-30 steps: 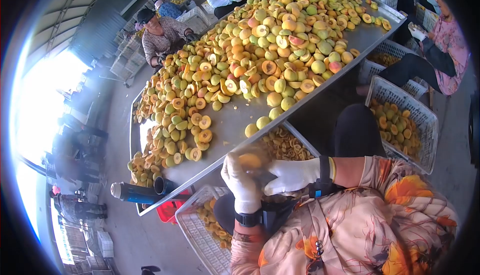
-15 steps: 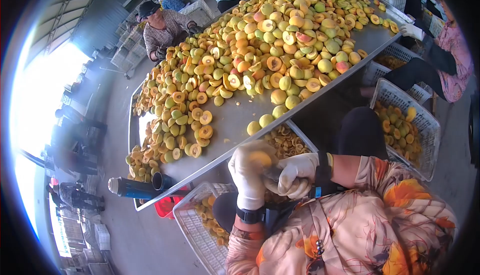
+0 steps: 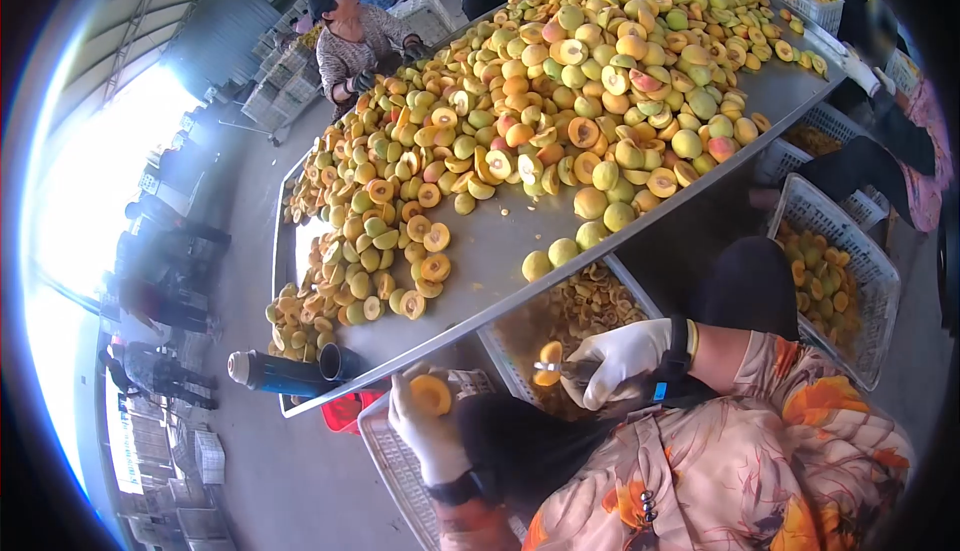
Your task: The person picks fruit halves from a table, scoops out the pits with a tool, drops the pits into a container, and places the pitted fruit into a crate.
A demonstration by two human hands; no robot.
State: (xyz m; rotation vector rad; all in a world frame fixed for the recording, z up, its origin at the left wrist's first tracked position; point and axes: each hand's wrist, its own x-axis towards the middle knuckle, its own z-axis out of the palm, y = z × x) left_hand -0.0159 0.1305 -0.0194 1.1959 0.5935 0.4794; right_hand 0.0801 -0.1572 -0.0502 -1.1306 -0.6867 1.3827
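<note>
My left hand [image 3: 422, 421], in a white glove, grips a peach half [image 3: 431, 395] with its cut orange face showing. It is over the rim of a white crate [image 3: 385, 451] below the table edge. My right hand [image 3: 628, 359], also gloved, is closed around a pitting tool whose metal loop [image 3: 547, 366] sticks out to the left. An orange piece of fruit [image 3: 548, 353] is at the loop; the tool's handle is mostly hidden. Beneath the tool, a crate [image 3: 510, 361] holds brownish fruit scraps [image 3: 590, 301].
A metal table [image 3: 480, 261] bears a large heap of whole and halved peaches [image 3: 560, 101]. A blue flask [image 3: 280, 373] lies at its near left corner, above a red container [image 3: 345, 411]. At right is a crate of peaches [image 3: 870, 281]. Co-workers [image 3: 365, 41] are around the table.
My hands were together and have come apart. The left moved left and down with the peach half; the right shows the tool with a fruit piece at its loop. The view shifted slightly.
</note>
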